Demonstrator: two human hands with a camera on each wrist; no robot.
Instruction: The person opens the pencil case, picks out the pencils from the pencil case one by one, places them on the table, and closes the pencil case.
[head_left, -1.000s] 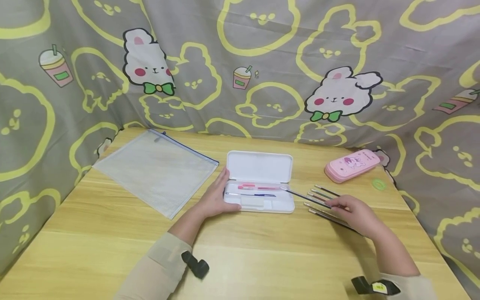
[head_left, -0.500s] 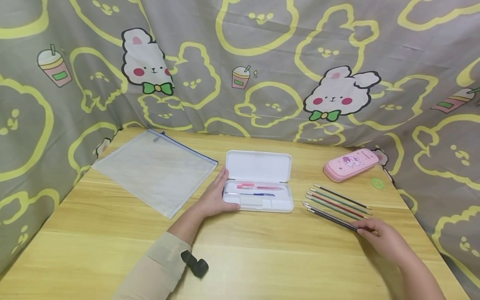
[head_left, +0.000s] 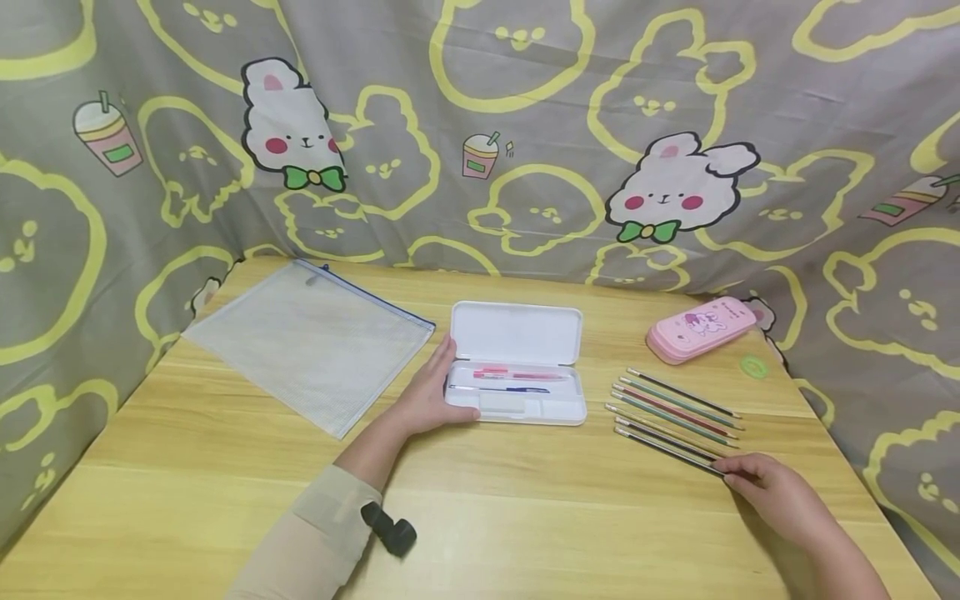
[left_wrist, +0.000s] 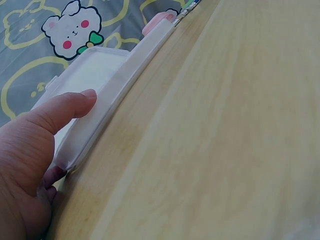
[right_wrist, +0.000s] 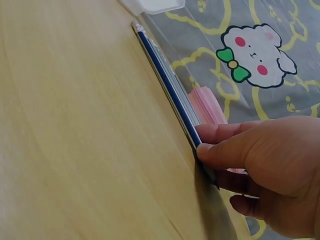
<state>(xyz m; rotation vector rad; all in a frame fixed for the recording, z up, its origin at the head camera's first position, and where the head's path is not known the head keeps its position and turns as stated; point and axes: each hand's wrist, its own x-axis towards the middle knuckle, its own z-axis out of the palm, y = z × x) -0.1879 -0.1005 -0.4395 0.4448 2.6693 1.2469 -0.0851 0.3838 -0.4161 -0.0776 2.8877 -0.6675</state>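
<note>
My left hand (head_left: 427, 400) holds the left end of an open white pencil case (head_left: 517, 333). In the left wrist view its thumb (left_wrist: 75, 105) lies over the case's front wall, and the other fingers are mostly hidden behind the end. Inside the case lie pink pens (head_left: 517, 375), a blue pen (head_left: 525, 389) and a white block (head_left: 502, 404). To the right, my right hand (head_left: 776, 496) pinches a dark pencil (right_wrist: 172, 90) near its right end. That pencil is the nearest of a slanted row of several pencils (head_left: 683, 392) with white-tipped ends toward the case.
A clear mesh zip pouch (head_left: 311, 342) lies flat at the left. At the back right sits a closed pink pencil case (head_left: 701, 329), with a green ring (head_left: 753, 366) beside it. A patterned curtain (head_left: 540, 125) hangs behind the wooden table (head_left: 525, 517).
My right hand moved from beside the white case, with a pencil reaching over it, down and right to the row's near edge. The near pencils are spread further apart. My left hand stayed put.
</note>
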